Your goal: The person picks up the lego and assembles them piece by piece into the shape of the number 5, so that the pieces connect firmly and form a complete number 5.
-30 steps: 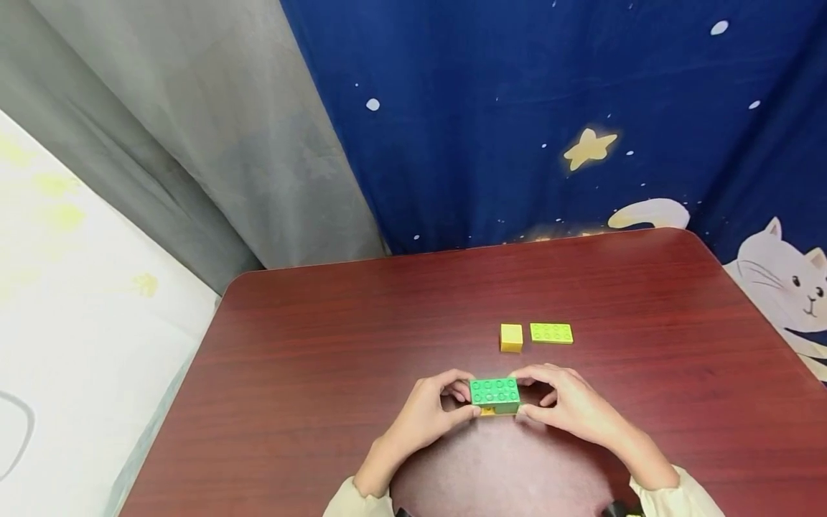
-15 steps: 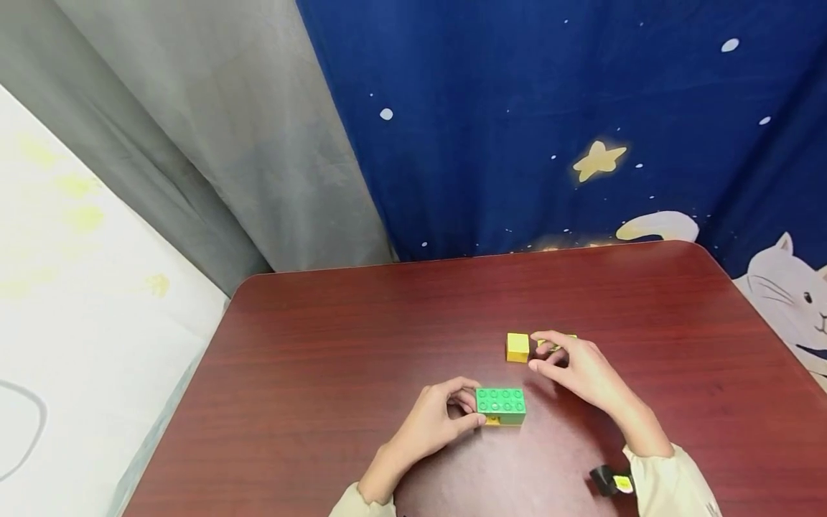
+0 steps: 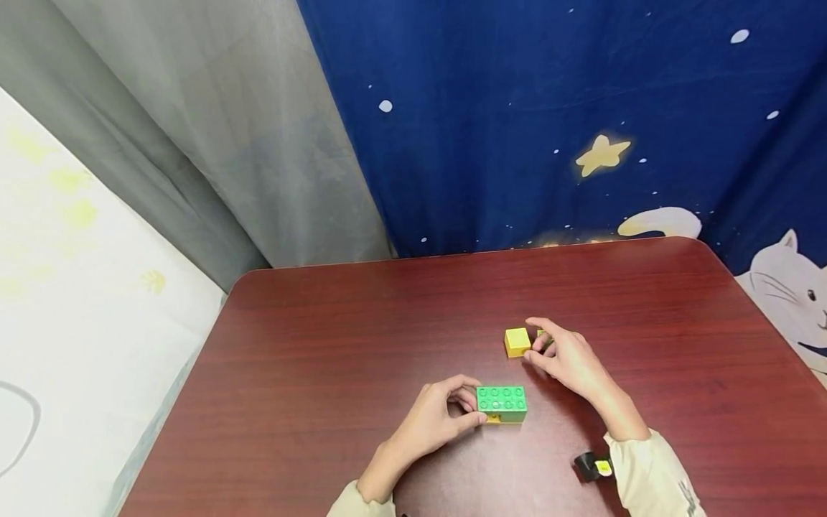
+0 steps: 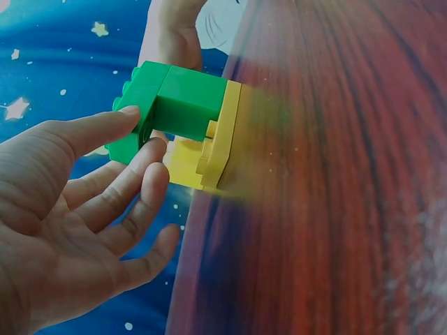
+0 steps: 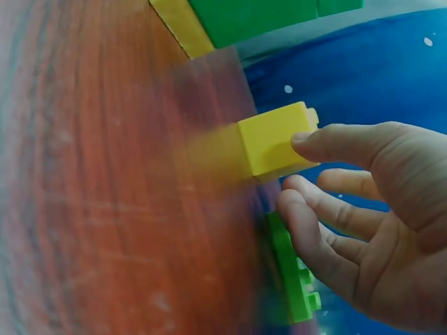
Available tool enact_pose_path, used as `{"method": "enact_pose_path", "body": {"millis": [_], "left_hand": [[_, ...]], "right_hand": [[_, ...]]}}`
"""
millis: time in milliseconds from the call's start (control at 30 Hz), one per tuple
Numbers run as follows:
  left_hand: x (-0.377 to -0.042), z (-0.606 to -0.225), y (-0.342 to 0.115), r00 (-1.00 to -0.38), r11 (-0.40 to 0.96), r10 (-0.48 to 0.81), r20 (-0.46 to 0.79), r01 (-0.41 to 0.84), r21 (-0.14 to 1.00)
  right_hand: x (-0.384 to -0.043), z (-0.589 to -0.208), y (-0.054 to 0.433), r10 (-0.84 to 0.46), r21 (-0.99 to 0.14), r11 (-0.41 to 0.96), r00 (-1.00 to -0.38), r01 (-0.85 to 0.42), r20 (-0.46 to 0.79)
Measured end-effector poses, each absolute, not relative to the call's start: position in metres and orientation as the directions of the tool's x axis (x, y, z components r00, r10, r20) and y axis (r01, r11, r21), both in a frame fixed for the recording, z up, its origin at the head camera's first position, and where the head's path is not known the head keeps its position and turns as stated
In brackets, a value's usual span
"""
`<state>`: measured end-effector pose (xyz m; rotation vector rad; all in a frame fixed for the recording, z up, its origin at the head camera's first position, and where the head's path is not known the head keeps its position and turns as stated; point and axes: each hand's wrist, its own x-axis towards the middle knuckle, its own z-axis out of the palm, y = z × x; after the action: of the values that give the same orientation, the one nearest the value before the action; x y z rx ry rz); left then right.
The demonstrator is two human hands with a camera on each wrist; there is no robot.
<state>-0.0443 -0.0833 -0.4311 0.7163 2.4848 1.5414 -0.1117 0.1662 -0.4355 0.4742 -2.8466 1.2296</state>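
Note:
In the head view, my left hand [image 3: 439,416] pinches the left end of a green toy building brick [image 3: 501,399]. A second green block [image 4: 192,101] sits under it in the left wrist view, on a thin yellow plate [image 4: 227,132] that stands on the table. My right hand [image 3: 571,359] is beside a small yellow brick [image 3: 517,342]. Its thumb lies at that brick's near right corner, and its other fingers are spread apart from the thumb. A flat lime-green plate [image 5: 290,269] lies just right of the yellow brick, mostly hidden behind the right hand in the head view.
The dark red wooden table [image 3: 355,337] has rounded far corners. Behind it hangs a blue curtain [image 3: 478,129] beside a grey one [image 3: 226,143]. A black strap piece with a yellow label [image 3: 591,467] shows at the right sleeve.
My right hand has let go of the green stack and moved away from me to the small yellow brick. My left hand has stayed on the stack. The head view has shifted slightly.

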Motion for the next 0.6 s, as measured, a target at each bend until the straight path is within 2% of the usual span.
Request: {"method": "enact_pose_path", "body": {"millis": [133,333,600], "left_hand": [[-0.0430,-0.4304,-0.0832,-0.879,0.366,0.457,0.138,0.327,0.871],[-0.0433,-0.4312,-0.0830,-0.879,0.373,0.455,0.141,0.332,0.867],[-0.0432,-0.4303,-0.0825,-0.878,0.376,0.458,0.143,0.337,0.863]], "right_hand": [[-0.1125,-0.4386,0.1656,-0.292,-0.733,0.625,-0.951,-0.267,0.097],[-0.1117,-0.4393,0.1658,-0.281,-0.725,0.630,-0.952,-0.279,0.122],[-0.1071,-0.4318,0.1670,-0.283,-0.790,0.569,-0.956,-0.229,0.074]]}}
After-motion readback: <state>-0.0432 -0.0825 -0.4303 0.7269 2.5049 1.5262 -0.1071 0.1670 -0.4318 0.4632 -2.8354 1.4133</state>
